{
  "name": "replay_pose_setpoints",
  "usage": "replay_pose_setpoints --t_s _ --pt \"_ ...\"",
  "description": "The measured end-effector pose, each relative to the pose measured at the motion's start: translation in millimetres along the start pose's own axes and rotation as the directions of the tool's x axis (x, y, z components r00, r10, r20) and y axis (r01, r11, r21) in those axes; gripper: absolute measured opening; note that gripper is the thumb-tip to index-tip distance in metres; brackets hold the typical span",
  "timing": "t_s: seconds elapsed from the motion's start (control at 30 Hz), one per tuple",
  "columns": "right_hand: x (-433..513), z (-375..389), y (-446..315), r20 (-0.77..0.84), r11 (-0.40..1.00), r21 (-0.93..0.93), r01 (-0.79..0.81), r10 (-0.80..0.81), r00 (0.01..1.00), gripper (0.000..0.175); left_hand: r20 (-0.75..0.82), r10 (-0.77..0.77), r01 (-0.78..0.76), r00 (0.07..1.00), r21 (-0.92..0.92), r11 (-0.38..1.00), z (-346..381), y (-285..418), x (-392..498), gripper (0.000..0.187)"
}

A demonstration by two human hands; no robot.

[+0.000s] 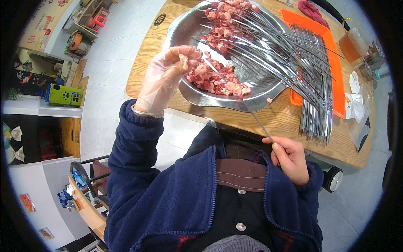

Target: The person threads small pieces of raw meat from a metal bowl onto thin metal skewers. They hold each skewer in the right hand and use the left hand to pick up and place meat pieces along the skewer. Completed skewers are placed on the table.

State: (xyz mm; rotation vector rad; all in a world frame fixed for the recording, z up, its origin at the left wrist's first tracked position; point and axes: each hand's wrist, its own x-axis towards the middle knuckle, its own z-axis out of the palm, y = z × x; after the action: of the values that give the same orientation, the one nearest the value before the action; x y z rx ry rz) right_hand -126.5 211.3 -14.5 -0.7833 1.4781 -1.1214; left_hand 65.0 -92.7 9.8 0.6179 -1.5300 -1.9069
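Note:
My left hand [165,78], in a clear plastic glove, pinches a small piece of raw meat [183,61] above the left rim of a large metal basin [192,98]. My bare right hand [289,157] grips the lower end of a metal skewer [258,122] below the basin. That skewer slants up to the left across the rim, its bare tip near my left fingers; meat pieces seem threaded on its middle. Loose chopped meat [214,78] lies in the basin beneath it. Several loaded skewers [274,60] rest across the basin, meat ends at its top.
An orange tray [339,91] holding many bare skewers [315,123] stands right of the basin on the wooden table [144,53]. Beyond it are a dark red cloth [311,12], an amber-filled pitcher [354,44] and crumpled packaging [355,105]. A meat scrap [269,100] lies by the rim.

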Motion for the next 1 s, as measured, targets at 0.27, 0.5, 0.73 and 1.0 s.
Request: replay_pose_setpoints --t_s 0.27,0.5,0.73,1.0 --pt "5.3 2.4 2.1 0.073 0.999 0.048 -0.022 0.018 0.997 0.026 0.021 -0.046 0.05 0.999 -0.228 0.972 11.5 -11.8 -1.2 0.03" --pt "4.7 4.1 4.5 0.038 0.998 0.049 -0.025 0.023 0.999 0.026 0.13 -0.113 0.165 0.985 -0.52 0.838 31.4 -2.0 -11.6 0.034" --pt "2.2 2.0 4.3 0.027 1.0 0.004 -0.028 0.028 0.999 0.026 -0.043 -0.024 0.013 0.999 -0.246 0.969 42.0 -12.3 -4.7 0.033" --pt "4.8 -0.6 3.8 0.04 0.999 0.018 -0.027 0.027 0.999 0.026 -0.069 0.01 -0.029 0.998 -0.28 0.96 34.8 -14.6 -1.8 0.034"
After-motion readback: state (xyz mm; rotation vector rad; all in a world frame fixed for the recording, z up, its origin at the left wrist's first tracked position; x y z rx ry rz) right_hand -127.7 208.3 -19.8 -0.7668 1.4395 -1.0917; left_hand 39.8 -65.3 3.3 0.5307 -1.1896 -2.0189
